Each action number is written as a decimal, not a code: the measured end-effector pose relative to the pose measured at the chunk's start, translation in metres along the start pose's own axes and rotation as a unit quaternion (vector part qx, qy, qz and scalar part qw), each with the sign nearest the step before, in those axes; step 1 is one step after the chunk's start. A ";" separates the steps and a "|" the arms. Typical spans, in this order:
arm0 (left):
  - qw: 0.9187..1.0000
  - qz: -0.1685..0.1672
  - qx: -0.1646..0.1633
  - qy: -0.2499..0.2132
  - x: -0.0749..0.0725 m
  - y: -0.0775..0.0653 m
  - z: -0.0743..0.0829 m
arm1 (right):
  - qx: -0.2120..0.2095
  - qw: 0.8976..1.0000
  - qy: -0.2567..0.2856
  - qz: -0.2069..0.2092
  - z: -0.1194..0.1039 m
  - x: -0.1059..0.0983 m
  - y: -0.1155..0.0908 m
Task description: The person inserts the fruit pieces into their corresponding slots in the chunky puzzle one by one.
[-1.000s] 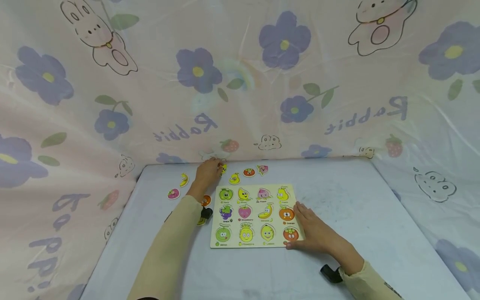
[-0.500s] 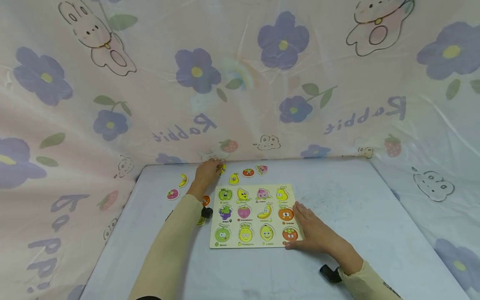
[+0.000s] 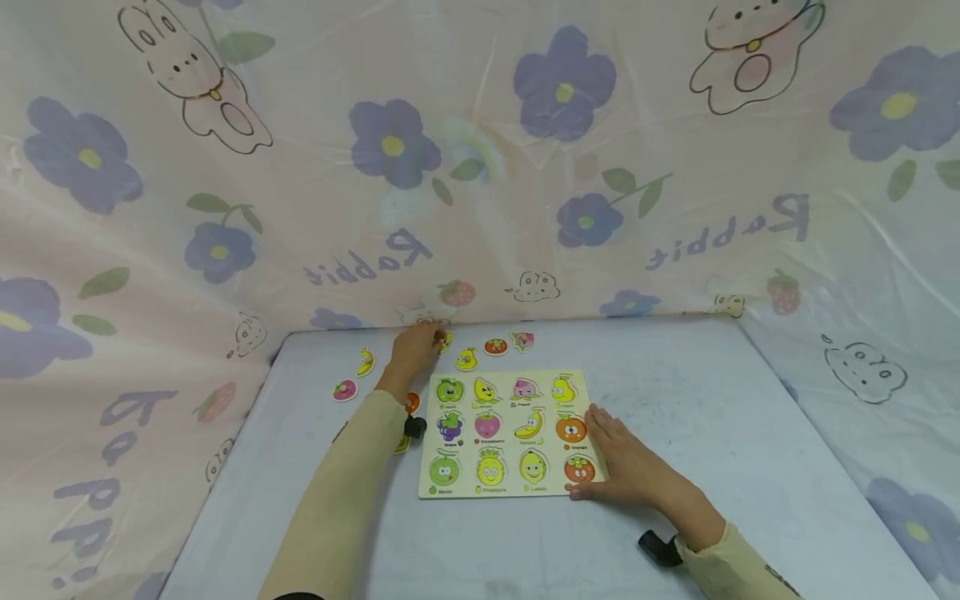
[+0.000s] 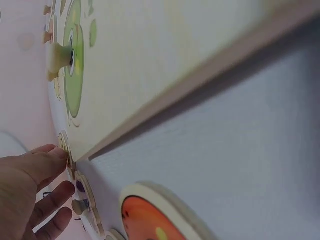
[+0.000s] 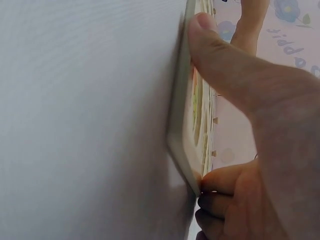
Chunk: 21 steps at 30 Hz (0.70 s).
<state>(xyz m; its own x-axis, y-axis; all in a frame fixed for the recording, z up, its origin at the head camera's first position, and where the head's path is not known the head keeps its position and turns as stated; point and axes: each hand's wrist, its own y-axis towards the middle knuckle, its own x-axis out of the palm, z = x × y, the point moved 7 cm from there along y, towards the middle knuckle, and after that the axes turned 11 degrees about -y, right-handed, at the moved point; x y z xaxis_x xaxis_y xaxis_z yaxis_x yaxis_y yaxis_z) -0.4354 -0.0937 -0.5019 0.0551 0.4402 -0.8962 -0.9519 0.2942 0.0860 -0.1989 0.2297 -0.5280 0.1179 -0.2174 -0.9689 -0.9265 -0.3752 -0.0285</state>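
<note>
At the back of the table, my left hand (image 3: 417, 348) pinches a small yellow fruit puzzle piece (image 3: 446, 341) between thumb and fingertips. In the left wrist view the fingers hide most of that puzzle piece (image 4: 69, 155), so its fruit cannot be told. The pale wooden puzzle board (image 3: 468, 492), printed with rows of smiling fruits, lies flat in front. My right hand (image 3: 633, 467) rests on the board's right edge, fingers extended along it and thumb at the near right corner. From the right wrist, the thumb (image 5: 202, 37) lies over the board's edge.
Loose pieces lie behind the board: a pear (image 3: 467, 359), a red tomato (image 3: 496, 347) and a pink peach (image 3: 522, 341). To the left are a banana (image 3: 366, 362), a pink-purple round piece (image 3: 345, 390) and an orange piece (image 3: 412, 403). A printed curtain (image 3: 480, 208) encloses the table.
Both hands stay almost where they were, the left still pinching the yellow puzzle piece. The head view shifts very slightly.
</note>
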 end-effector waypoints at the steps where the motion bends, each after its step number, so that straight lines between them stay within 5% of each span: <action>1: 1.000 0.000 0.000 0.001 0.000 0.000 0.000 | 0.001 1.000 0.001 -0.001 0.000 0.000 0.000; 21: 1.000 0.013 -0.017 -0.017 -0.006 -0.003 -0.002 | -0.001 1.000 0.006 -0.002 0.000 0.000 -0.002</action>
<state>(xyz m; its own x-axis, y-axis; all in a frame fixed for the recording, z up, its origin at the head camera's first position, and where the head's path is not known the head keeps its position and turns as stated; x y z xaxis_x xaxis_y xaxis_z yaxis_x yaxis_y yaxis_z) -0.4335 -0.0987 -0.4974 0.0400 0.4755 -0.8788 -0.9630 0.2530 0.0930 -0.1974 0.2306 -0.5276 0.1264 -0.2260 -0.9659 -0.9250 -0.3786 -0.0325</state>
